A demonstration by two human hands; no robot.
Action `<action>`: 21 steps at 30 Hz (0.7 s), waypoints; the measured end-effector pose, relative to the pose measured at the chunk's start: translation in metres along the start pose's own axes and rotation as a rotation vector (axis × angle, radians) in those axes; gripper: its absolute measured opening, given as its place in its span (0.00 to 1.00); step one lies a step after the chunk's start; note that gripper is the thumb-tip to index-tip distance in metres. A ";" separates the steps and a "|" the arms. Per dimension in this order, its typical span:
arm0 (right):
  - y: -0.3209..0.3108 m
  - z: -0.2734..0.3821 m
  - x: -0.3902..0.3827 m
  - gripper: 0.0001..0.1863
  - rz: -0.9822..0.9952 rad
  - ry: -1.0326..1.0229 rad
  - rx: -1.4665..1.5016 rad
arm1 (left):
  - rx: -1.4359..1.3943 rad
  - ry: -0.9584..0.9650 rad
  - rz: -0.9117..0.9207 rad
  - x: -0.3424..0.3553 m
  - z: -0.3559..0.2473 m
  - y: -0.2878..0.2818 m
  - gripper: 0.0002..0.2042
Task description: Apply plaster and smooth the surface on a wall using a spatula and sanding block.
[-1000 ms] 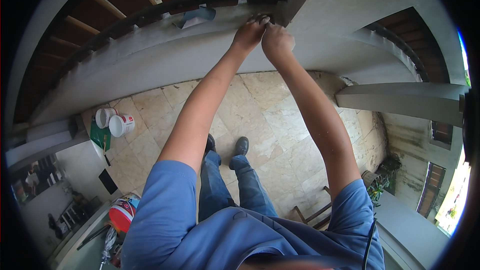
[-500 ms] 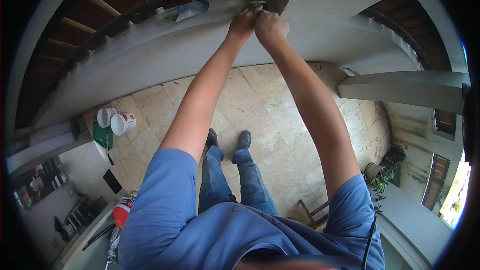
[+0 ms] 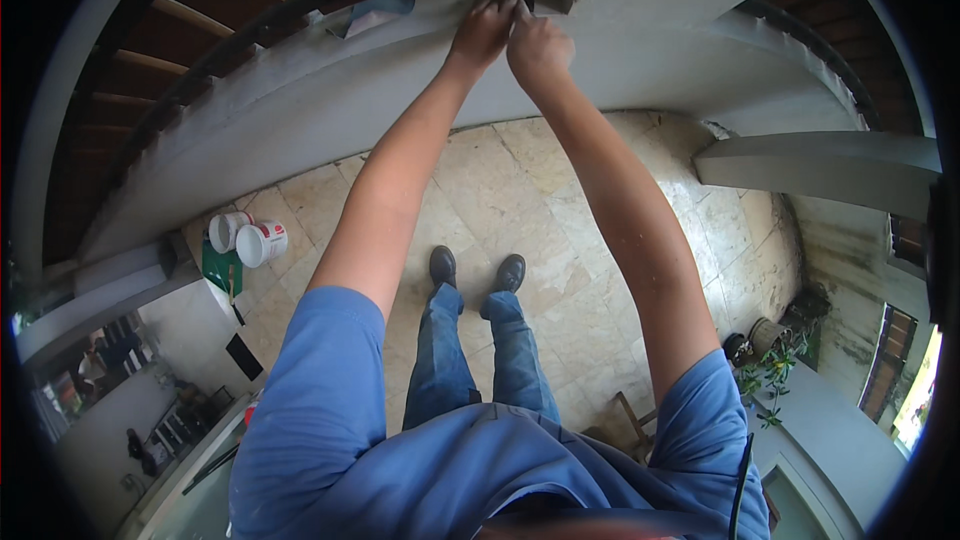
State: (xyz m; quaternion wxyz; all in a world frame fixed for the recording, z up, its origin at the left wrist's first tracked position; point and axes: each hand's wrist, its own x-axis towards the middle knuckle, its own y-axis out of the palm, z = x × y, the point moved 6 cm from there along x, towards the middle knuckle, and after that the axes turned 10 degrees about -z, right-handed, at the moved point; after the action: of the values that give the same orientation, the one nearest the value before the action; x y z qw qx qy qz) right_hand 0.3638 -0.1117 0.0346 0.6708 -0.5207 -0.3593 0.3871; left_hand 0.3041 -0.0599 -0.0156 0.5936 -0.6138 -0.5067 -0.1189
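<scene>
Both my arms stretch far forward to a pale ledge [image 3: 440, 12] on top of a low wall, beside a grey pillar. My left hand [image 3: 485, 28] lies at the ledge with its fingers bent, close to a dark patch or piece by the pillar's foot. Right beside it, my right hand [image 3: 541, 48] is closed, its index finger reaching to the left hand's fingertips. Whatever is between the fingers is too small and hidden to make out. Left of the hands, a folded blue-grey and pinkish sheet [image 3: 380, 12] rests on the ledge.
Dark railing slats [image 3: 190, 12] rise behind the ledge. Two white buckets [image 3: 262, 243] stand on the tiled floor [image 3: 480, 180] at left, by a green sheet [image 3: 220, 268]. A grey beam [image 3: 815, 165] juts in at right, with a potted plant [image 3: 772, 365] below it.
Both hands stay together at the ledge and sit slightly higher in the picture. A yellowish bit seen beyond the fingers no longer shows. The view has shifted slightly.
</scene>
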 end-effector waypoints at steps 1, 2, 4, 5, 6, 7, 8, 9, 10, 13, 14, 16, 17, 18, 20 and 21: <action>-0.002 -0.002 -0.002 0.16 -0.002 -0.010 0.010 | 0.062 0.058 -0.015 0.006 0.003 -0.007 0.16; -0.001 -0.005 -0.009 0.19 0.017 -0.028 0.061 | 0.012 0.014 -0.011 0.001 0.001 -0.013 0.17; -0.013 -0.028 -0.017 0.27 0.083 0.010 0.128 | -0.038 -0.018 -0.043 0.001 -0.031 -0.033 0.17; -0.012 -0.040 -0.014 0.27 0.077 0.013 0.119 | -0.081 -0.047 -0.067 0.000 -0.045 -0.044 0.16; -0.011 -0.048 -0.009 0.26 0.000 0.003 0.214 | -0.084 -0.042 -0.074 -0.008 -0.049 -0.055 0.16; -0.011 -0.053 -0.003 0.25 -0.073 -0.010 0.312 | -0.058 -0.055 -0.079 -0.025 -0.042 -0.065 0.15; -0.006 -0.056 0.002 0.25 0.056 0.064 0.442 | -0.028 -0.070 -0.084 -0.034 -0.032 -0.074 0.14; -0.009 -0.055 0.007 0.25 0.060 0.061 0.441 | -0.025 -0.074 -0.083 -0.034 -0.024 -0.080 0.14; -0.006 -0.056 0.010 0.27 0.192 0.159 0.597 | -0.044 -0.139 -0.063 -0.029 -0.014 -0.083 0.13; 0.001 -0.046 0.006 0.30 0.358 0.335 0.918 | 0.009 -0.237 0.010 0.000 0.013 -0.083 0.08; 0.010 -0.043 0.004 0.28 0.370 0.465 1.118 | 0.001 -0.292 0.071 0.010 0.029 -0.080 0.07; 0.029 -0.045 0.005 0.26 0.375 0.594 1.314 | -0.008 -0.344 0.125 0.020 0.053 -0.071 0.07; 0.037 -0.045 0.009 0.22 0.391 0.621 1.451 | 0.127 -0.243 0.231 0.024 0.058 -0.063 0.07; 0.040 -0.039 0.013 0.18 0.410 0.646 1.591 | 0.267 -0.141 0.336 0.024 0.065 -0.056 0.09; 0.046 -0.034 0.016 0.15 0.440 0.608 1.485 | 0.313 -0.078 0.301 0.019 0.073 -0.050 0.10; 0.050 -0.034 0.012 0.12 0.472 0.589 1.369 | 0.345 -0.022 0.280 0.017 0.070 -0.050 0.11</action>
State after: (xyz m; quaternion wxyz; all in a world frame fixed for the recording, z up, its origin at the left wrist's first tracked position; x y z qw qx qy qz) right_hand 0.3925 -0.1072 -0.0200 0.8103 -0.1347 0.2726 0.5009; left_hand 0.2416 -0.0029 0.0086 0.6948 -0.5689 -0.4360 0.0598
